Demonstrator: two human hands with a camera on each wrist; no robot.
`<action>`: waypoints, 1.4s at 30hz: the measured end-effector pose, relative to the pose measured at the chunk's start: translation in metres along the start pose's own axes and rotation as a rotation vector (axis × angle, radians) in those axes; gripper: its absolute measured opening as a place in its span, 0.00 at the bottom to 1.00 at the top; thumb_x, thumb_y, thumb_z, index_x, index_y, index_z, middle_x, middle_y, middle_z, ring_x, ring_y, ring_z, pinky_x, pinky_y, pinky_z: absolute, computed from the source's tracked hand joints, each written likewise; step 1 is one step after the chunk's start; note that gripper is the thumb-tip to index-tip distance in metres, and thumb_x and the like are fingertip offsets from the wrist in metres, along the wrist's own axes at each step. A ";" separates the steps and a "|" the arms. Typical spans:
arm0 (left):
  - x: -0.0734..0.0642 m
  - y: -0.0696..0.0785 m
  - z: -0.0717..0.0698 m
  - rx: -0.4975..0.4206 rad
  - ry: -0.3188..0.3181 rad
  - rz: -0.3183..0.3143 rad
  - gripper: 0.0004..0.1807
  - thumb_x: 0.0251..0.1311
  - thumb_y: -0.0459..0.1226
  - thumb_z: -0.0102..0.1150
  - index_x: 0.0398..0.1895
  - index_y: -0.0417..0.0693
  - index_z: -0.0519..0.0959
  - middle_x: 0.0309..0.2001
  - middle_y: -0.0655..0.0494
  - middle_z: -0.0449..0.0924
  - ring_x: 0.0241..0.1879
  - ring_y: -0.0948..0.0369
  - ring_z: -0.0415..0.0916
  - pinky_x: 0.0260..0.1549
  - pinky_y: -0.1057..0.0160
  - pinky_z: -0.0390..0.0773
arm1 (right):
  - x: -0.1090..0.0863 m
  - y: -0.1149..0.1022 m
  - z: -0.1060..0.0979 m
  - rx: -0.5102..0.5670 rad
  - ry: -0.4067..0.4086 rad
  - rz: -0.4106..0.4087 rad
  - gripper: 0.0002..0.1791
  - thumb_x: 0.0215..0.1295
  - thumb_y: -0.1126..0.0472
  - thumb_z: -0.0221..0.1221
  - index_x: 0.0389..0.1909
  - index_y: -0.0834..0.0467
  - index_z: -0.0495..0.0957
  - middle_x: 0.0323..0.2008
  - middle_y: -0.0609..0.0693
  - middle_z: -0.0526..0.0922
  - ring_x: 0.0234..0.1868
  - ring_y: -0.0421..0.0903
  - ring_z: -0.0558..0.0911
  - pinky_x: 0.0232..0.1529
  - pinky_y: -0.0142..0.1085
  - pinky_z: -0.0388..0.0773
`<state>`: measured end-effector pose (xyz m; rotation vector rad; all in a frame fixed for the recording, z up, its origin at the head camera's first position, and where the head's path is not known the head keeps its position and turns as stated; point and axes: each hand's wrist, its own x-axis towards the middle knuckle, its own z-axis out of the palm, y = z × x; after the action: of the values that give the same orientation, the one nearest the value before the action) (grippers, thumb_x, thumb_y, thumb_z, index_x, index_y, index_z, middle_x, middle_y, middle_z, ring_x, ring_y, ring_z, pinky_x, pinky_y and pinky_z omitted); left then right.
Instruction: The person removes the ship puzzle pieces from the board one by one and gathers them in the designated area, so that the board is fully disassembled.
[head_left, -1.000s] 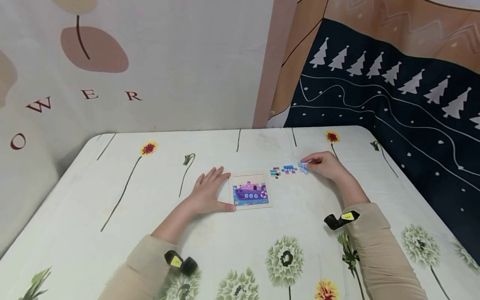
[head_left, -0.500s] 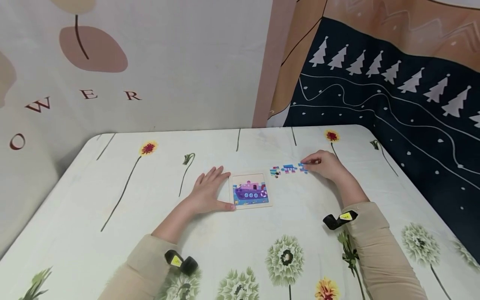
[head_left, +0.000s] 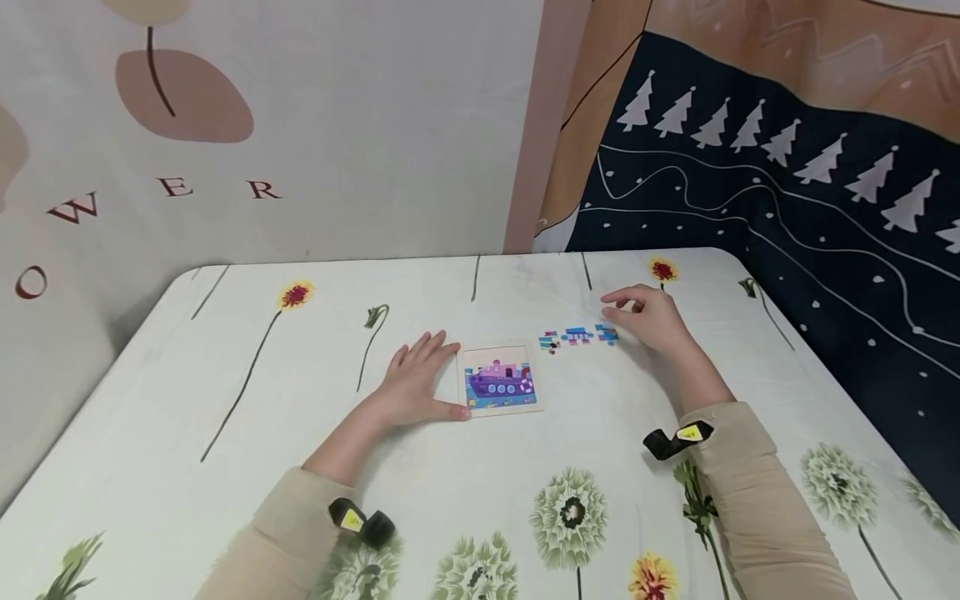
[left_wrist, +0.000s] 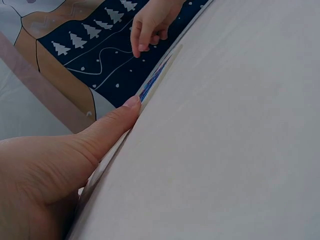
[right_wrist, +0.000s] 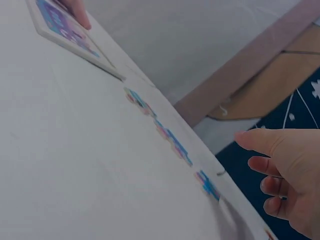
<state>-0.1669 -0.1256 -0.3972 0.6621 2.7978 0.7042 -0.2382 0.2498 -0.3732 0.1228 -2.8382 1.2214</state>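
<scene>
Left hand (head_left: 414, 390) is spread wide, palm down at the bench (head_left: 465, 475), with the forefinger by the upper left corner of the board (head_left: 487, 355) and the thumb touching the lower left one. The board lies flat; a purple and pink ship (head_left: 498, 385) on blue water fills most of it, under a pale strip. Just to its right lie three pieces in a row: a multicoloured left piece (head_left: 550, 341), a blue and pink middle piece (head_left: 577, 336) just beside that, then a mostly blue right piece (head_left: 607, 335). Right hand (head_left: 651, 318) hangs near the right piece, clear of it, thumb and forefinger narrowly parted, the other fingers curled loosely.
</scene>
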 end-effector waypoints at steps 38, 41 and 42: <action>0.000 0.001 0.000 0.000 0.005 -0.004 0.58 0.42 0.62 0.70 0.74 0.45 0.56 0.75 0.44 0.41 0.73 0.47 0.32 0.66 0.41 0.32 | -0.046 -0.089 0.085 0.085 -0.231 -0.292 0.14 0.61 0.61 0.65 0.48 0.58 0.82 0.30 0.45 0.79 0.26 0.45 0.70 0.24 0.35 0.67; -0.001 0.002 -0.001 -0.002 0.007 0.002 0.58 0.42 0.61 0.70 0.73 0.45 0.56 0.75 0.43 0.41 0.73 0.46 0.33 0.66 0.40 0.33 | -0.048 -0.089 0.092 0.078 -0.271 -0.312 0.14 0.61 0.62 0.65 0.48 0.58 0.82 0.29 0.44 0.79 0.25 0.44 0.71 0.25 0.34 0.69; -0.001 0.002 -0.001 -0.001 0.007 0.001 0.58 0.42 0.61 0.70 0.73 0.45 0.56 0.75 0.43 0.42 0.73 0.46 0.33 0.66 0.40 0.33 | -0.049 -0.089 0.094 0.076 -0.281 -0.322 0.14 0.60 0.62 0.65 0.47 0.58 0.82 0.29 0.44 0.79 0.25 0.44 0.72 0.25 0.34 0.70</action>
<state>-0.1655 -0.1244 -0.3951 0.6629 2.8033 0.7093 -0.1826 0.1232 -0.3776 0.7788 -2.8358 1.3263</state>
